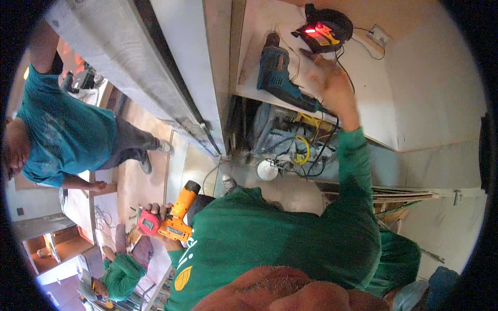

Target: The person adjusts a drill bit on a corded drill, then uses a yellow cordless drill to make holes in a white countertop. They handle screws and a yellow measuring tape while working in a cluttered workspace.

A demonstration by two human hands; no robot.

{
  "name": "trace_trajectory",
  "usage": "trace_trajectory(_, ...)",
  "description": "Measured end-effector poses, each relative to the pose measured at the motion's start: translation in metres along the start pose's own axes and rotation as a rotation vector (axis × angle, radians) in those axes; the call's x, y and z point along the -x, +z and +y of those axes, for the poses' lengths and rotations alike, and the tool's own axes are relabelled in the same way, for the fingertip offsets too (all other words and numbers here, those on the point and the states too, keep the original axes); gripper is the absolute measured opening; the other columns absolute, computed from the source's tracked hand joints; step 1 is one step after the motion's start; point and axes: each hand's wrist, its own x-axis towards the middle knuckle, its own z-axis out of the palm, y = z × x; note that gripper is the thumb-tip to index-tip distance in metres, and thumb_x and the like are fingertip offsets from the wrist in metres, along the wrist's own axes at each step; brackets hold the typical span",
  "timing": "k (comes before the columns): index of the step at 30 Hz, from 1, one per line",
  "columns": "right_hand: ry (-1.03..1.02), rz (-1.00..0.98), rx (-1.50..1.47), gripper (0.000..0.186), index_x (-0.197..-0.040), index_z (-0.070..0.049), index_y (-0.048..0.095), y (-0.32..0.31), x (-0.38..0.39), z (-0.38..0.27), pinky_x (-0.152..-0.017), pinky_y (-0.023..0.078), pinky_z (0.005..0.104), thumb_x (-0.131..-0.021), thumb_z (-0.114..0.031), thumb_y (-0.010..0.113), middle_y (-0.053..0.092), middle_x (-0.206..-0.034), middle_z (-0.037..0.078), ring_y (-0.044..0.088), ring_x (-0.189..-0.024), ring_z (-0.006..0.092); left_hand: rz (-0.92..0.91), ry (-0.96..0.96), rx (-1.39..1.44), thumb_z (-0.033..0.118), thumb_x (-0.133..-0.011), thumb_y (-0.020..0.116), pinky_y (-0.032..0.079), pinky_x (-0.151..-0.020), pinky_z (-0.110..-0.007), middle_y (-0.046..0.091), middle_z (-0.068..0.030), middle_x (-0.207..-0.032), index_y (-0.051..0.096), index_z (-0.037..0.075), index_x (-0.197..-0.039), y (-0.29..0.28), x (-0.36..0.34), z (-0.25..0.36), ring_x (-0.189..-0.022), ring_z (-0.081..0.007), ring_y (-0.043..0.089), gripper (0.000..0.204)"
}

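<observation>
My left hand (163,211) is closed around an orange-yellow cordless drill (179,212) with a black front end. A red squarish thing (149,223), which looks like a tape measure, is in the same grip. Stretched over the white shelf (371,85), my right hand (334,88) is smeared by motion, and its fingers do not show clearly. Just beyond its fingertips sits a black battery charger (327,30) with red lights and a yellow label. A teal corded drill (277,72) lies on the shelf to the left of that hand.
Below the shelf are tangled cables and tools (295,140) and a white round container (267,169). A tall grey-white panel (140,72) slants across the left. Past it stands a person in a teal shirt (67,129); another in green (122,274) is lower left. A socket (379,36) feeds the charger.
</observation>
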Motion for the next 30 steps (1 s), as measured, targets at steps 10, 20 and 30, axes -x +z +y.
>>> trace_trajectory(10, 0.102, -0.318, 0.062, 0.064, -0.146, -0.008, 0.053, 0.032, -0.055, 0.093, -0.111, 0.039, 0.0637, -0.098, -0.049, 0.061, 0.057, -0.142, 0.023, 0.053, -0.135, 0.0413, -0.033, 0.053, 0.043, 0.064, -0.081, 0.077, 0.039, -0.107, -0.051, 0.061, -0.0048, -0.107, 0.057, 0.01, -0.131, -0.01, 0.005, 0.004, -0.084, -0.0185, 0.056, 0.077)
trace_trajectory(20, -0.088, -0.014, -0.624, 0.03, -0.114, 0.003, 0.066, -0.035, 0.019, -0.058, -0.088, 0.049, 0.0393, -0.098, -0.022, 0.064, 0.069, -0.105, 0.017, 0.064, -0.099, 0.0298, 0.041, 0.226, 0.074, 0.065, -0.082, 0.075, 0.042, -0.108, -0.054, 0.063, -0.0047, -0.107, 0.057, 0.011, -0.133, -0.065, 0.015, -0.012, -0.084, -0.019, 0.058, 0.076)
trace_trajectory(30, -0.362, -0.798, -1.104, 0.02, -0.112, 0.0, 0.066, -0.018, 0.101, -0.254, -0.076, 0.045, 0.0307, -0.096, -0.012, 0.067, 0.065, -0.097, 0.006, 0.059, -0.085, 0.017, 0.143, 0.37, 0.083, 0.071, -0.075, 0.08, 0.041, -0.108, -0.05, 0.062, -0.0047, -0.105, 0.058, 0.01, -0.125, -0.114, 0.002, -0.007, -0.081, -0.0173, 0.058, 0.082)
